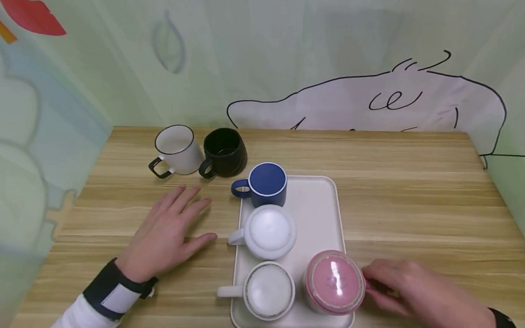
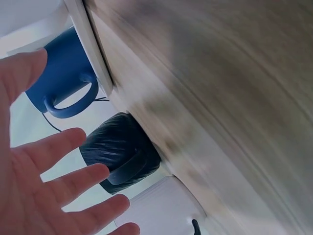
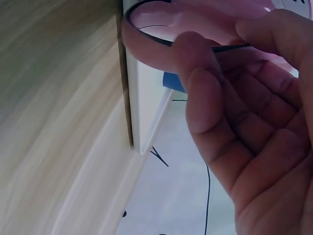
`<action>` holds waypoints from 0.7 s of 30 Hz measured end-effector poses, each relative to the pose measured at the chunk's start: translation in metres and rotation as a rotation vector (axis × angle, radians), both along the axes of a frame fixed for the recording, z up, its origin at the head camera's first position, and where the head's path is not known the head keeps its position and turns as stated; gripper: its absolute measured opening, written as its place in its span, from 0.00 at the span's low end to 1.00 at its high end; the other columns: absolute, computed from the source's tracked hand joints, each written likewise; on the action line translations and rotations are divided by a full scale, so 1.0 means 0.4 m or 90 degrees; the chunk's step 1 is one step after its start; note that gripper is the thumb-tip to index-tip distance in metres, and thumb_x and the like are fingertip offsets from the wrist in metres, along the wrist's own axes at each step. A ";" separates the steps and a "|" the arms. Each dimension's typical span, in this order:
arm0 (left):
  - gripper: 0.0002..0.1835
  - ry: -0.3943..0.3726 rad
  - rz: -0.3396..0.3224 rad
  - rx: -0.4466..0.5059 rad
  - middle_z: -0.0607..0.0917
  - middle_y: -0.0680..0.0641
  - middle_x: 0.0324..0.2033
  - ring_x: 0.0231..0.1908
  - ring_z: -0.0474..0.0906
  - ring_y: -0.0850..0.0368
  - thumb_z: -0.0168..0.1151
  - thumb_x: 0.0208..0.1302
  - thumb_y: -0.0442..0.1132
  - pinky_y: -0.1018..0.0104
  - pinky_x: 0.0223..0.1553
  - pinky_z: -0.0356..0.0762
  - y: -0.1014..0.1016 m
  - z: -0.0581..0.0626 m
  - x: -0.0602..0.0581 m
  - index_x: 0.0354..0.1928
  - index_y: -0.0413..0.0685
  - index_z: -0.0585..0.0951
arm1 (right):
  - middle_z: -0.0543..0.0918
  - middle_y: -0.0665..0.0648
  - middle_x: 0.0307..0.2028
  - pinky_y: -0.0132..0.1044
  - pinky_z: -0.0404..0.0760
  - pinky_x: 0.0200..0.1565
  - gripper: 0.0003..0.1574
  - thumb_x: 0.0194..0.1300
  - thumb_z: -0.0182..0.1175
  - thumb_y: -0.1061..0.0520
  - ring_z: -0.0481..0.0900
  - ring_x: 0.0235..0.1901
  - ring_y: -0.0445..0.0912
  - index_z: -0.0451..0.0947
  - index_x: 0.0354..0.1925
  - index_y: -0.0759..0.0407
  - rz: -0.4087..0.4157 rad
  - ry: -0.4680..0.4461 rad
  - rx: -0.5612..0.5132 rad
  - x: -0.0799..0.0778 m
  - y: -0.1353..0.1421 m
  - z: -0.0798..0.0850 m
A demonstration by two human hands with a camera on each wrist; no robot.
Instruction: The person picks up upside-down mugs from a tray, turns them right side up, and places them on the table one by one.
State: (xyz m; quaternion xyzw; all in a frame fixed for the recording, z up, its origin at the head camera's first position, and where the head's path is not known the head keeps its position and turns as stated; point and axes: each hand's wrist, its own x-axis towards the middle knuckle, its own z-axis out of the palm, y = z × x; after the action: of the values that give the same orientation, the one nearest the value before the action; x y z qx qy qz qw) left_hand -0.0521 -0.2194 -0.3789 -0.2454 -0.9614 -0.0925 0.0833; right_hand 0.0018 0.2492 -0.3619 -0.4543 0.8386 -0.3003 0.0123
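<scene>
My right hand (image 1: 411,291) pinches the handle of a pink mug (image 1: 334,283), which sits bottom up at the front right of a white tray (image 1: 316,203). In the right wrist view, fingers and thumb close around that pink handle (image 3: 154,49). My left hand (image 1: 168,233) is spread, holding nothing, left of the tray. Down the tray's left side stand a blue mug (image 1: 267,184), a white mug (image 1: 270,231) bottom up, and another white mug (image 1: 269,290) bottom up. Their handles point left.
Behind my left hand, a white mug with a black rim (image 1: 178,150) and a black mug (image 1: 225,154) stand upright on the wooden table (image 1: 406,194). A printed curtain (image 1: 270,47) hangs along the table's back edge.
</scene>
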 end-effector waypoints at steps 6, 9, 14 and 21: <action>0.40 0.005 0.001 0.000 0.69 0.38 0.68 0.68 0.60 0.33 0.62 0.59 0.68 0.34 0.63 0.59 0.006 0.012 -0.003 0.64 0.47 0.77 | 0.77 0.38 0.36 0.19 0.74 0.33 0.19 0.60 0.67 0.65 0.74 0.32 0.30 0.77 0.47 0.46 -0.006 -0.005 -0.050 -0.027 0.022 0.013; 0.40 0.016 -0.004 0.006 0.68 0.38 0.69 0.68 0.60 0.34 0.60 0.60 0.68 0.36 0.64 0.59 0.012 0.019 -0.004 0.65 0.47 0.76 | 0.76 0.36 0.35 0.18 0.73 0.32 0.22 0.58 0.68 0.66 0.73 0.31 0.30 0.77 0.47 0.45 -0.024 0.013 -0.056 -0.045 0.035 0.031; 0.39 0.041 -0.024 0.036 0.70 0.39 0.68 0.68 0.61 0.36 0.60 0.61 0.67 0.39 0.65 0.59 0.030 0.039 -0.009 0.65 0.47 0.76 | 0.74 0.35 0.32 0.19 0.72 0.30 0.25 0.53 0.68 0.68 0.72 0.30 0.30 0.76 0.43 0.43 -0.081 0.049 -0.053 -0.078 0.049 0.067; 0.38 0.063 -0.052 0.082 0.71 0.41 0.67 0.66 0.65 0.40 0.63 0.60 0.64 0.43 0.65 0.63 0.058 0.071 -0.025 0.65 0.46 0.76 | 0.82 0.40 0.33 0.22 0.76 0.29 0.30 0.46 0.69 0.75 0.78 0.30 0.33 0.81 0.44 0.49 -0.138 0.048 -0.128 -0.130 0.053 0.095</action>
State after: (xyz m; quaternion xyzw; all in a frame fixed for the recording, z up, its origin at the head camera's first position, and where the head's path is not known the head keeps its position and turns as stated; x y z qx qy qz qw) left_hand -0.0622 -0.1961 -0.3504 -0.2830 -0.9374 -0.1453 0.1420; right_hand -0.0501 0.2706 -0.3241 -0.3714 0.8482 -0.3649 -0.0974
